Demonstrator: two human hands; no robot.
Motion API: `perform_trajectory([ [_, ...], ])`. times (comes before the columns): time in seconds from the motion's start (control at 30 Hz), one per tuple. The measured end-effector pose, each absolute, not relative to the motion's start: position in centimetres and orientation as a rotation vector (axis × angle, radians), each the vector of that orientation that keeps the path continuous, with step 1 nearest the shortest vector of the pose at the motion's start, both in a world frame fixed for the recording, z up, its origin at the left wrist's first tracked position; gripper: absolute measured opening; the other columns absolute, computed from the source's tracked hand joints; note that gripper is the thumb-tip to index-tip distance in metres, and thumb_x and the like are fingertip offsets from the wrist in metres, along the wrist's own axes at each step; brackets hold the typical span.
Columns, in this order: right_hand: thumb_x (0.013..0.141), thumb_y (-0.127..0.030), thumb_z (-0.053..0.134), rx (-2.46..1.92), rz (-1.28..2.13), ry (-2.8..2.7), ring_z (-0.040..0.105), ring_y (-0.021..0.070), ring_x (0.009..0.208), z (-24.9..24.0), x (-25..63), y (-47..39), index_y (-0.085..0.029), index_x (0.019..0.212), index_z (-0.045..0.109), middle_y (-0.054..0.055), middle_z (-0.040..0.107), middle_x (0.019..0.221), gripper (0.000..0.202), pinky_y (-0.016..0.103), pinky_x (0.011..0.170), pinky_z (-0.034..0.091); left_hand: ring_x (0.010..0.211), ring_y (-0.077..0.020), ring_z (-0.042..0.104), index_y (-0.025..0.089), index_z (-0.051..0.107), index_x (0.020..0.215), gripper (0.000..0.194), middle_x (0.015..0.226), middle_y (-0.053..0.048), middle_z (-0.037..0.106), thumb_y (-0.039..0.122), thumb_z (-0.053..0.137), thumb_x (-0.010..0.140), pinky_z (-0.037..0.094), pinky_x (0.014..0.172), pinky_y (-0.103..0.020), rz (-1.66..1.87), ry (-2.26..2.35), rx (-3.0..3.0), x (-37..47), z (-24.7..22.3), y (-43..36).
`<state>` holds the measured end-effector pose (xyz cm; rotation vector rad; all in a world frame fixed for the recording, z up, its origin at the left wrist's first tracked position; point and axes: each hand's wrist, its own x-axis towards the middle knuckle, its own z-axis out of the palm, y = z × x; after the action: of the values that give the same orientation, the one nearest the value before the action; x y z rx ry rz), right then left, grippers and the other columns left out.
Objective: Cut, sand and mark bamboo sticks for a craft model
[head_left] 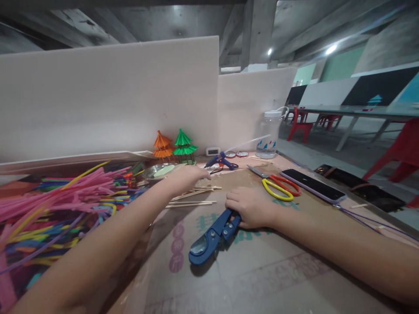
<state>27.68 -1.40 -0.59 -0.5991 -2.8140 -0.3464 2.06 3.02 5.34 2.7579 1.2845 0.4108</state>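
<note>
My right hand [250, 207] is wrapped round the handles of a blue pipe cutter [212, 240], whose rounded jaw end points toward me over the cardboard. My left hand [190, 178] reaches forward beside a shiny metal dish [149, 173] holding something pale green. Its fingers are mostly hidden behind the hand, so I cannot see whether it holds anything. Thin wooden sticks [193, 203] lie on the cardboard [203, 288] just below that hand. Beyond it rests a blue glue gun [220, 161]. Scissors [281, 187] with yellow and orange handles lie to the right of my right hand.
Pink and multicoloured pipe cleaners [72, 196] heap up on the left. Small orange [163, 144] and green [183, 144] tiered pagodas stand at the back before a white panel [114, 96]. A water bottle [267, 135] and a phone [312, 185] are on the right.
</note>
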Motion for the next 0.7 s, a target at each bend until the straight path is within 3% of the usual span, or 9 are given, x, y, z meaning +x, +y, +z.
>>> perform_trajectory([
  [0.2, 0.075, -0.029, 0.062, -0.713, -0.271, -2.825, 0.061, 0.0236, 0.079, -0.6, 27.7, -1.0, -0.016, 0.087, 0.066, 0.009, 0.068, 0.087, 0.018, 0.034, 0.068, 0.039, 0.100, -0.0240, 0.069, 0.021, 0.076, 0.104, 0.029, 0.108, -0.009, 0.077, 0.020, 0.052, 0.088, 0.049, 0.089, -0.031, 0.349, 1.483, 2.700, 3.3, 5.3, 3.9],
  [0.33, 0.076, -0.029, 0.062, -0.724, -0.202, -2.862, 0.062, 0.0241, 0.082, -0.5, 27.3, -1.0, -0.016, 0.091, 0.067, 0.010, 0.069, 0.092, 0.021, 0.033, 0.069, 0.042, 0.074, -0.0205, 0.072, 0.015, 0.078, 0.096, 0.024, 0.083, -0.007, 0.078, 0.021, 0.058, 0.086, 0.053, 0.071, -0.027, 0.223, 1.429, 2.596, 6.2, 7.8, 3.4],
  [0.4, 0.076, -0.028, 0.062, -0.754, -0.170, -2.867, 0.063, 0.0246, 0.085, -0.2, 27.2, -1.1, -0.016, 0.093, 0.067, 0.011, 0.070, 0.095, 0.022, 0.033, 0.072, 0.043, 0.085, -0.0173, 0.073, 0.020, 0.071, 0.122, 0.034, 0.101, -0.004, 0.079, 0.026, 0.053, 0.094, 0.053, 0.075, -0.024, 0.263, 1.285, 2.595, 9.8, 10.4, 1.8],
  [0.47, 0.075, -0.028, 0.064, -0.813, -0.149, -2.867, 0.063, 0.0247, 0.087, 0.1, 27.3, -1.4, -0.017, 0.093, 0.067, 0.010, 0.070, 0.095, 0.021, 0.033, 0.075, 0.044, 0.115, -0.0165, 0.066, 0.028, 0.042, 0.151, 0.052, 0.138, -0.003, 0.064, 0.036, 0.049, 0.100, 0.051, 0.088, -0.025, 0.555, 0.891, 2.585, 13.7, 13.3, -0.7],
  [0.53, 0.074, -0.029, 0.066, -0.857, -0.148, -2.861, 0.062, 0.0249, 0.088, 0.2, 27.6, -1.7, -0.018, 0.093, 0.067, 0.010, 0.070, 0.096, 0.022, 0.033, 0.076, 0.044, 0.131, -0.0210, 0.056, 0.033, 0.028, 0.156, 0.061, 0.154, 0.000, 0.048, 0.042, 0.050, 0.100, 0.049, 0.094, -0.031, 0.706, 0.523, 2.545, 16.4, 15.5, -3.4],
  [0.6, 0.073, -0.029, 0.067, -0.867, -0.149, -2.828, 0.062, 0.0251, 0.089, 0.1, 27.8, -1.8, -0.018, 0.093, 0.067, 0.010, 0.070, 0.099, 0.023, 0.033, 0.077, 0.044, 0.132, -0.0241, 0.055, 0.034, 0.035, 0.153, 0.059, 0.151, 0.003, 0.050, 0.042, 0.054, 0.097, 0.048, 0.098, -0.035, 0.662, 0.447, 2.569, 16.6, 16.3, -5.2],
  [0.7, 0.072, -0.028, 0.068, -0.876, -0.122, -2.744, 0.063, 0.0256, 0.088, -0.3, 27.9, -1.4, -0.016, 0.090, 0.068, 0.011, 0.070, 0.096, 0.022, 0.034, 0.078, 0.045, 0.122, -0.0217, 0.063, 0.025, 0.065, 0.131, 0.038, 0.131, -0.003, 0.069, 0.039, 0.054, 0.097, 0.050, 0.099, -0.031, 0.608, 0.704, 2.647, 12.3, 13.8, -4.6],
])
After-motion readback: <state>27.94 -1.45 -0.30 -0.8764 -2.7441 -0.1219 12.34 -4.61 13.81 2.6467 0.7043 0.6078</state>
